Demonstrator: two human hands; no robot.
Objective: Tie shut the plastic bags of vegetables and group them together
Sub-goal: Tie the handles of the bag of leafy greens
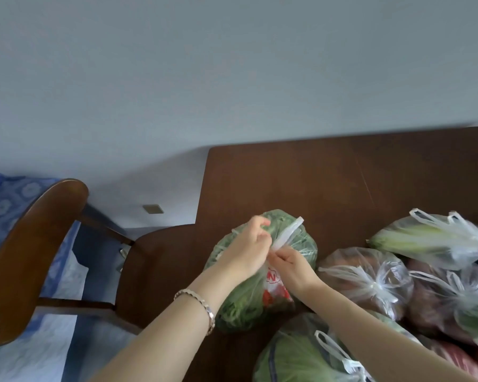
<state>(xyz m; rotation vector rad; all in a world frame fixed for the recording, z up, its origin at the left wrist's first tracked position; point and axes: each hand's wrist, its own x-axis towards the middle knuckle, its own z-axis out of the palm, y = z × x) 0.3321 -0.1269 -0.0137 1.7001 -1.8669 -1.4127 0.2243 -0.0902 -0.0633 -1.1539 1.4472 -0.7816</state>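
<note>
A clear plastic bag of green leafy vegetables (239, 307) with red print lies near the left edge of the dark wooden table (329, 183). My left hand (247, 249) grips one gathered handle on top of the bag. My right hand (293, 267) pinches the other white handle (287, 234), which sticks up to the right. Both hands meet over the bag's mouth. A metal bracelet is on my left wrist.
Several tied bags lie to the right: reddish vegetables (367, 279), pale green stalks (425, 238), a dark mixed bag (453, 301), and a green cabbage bag (301, 357) at the front. A wooden chair (39, 244) stands left of the table.
</note>
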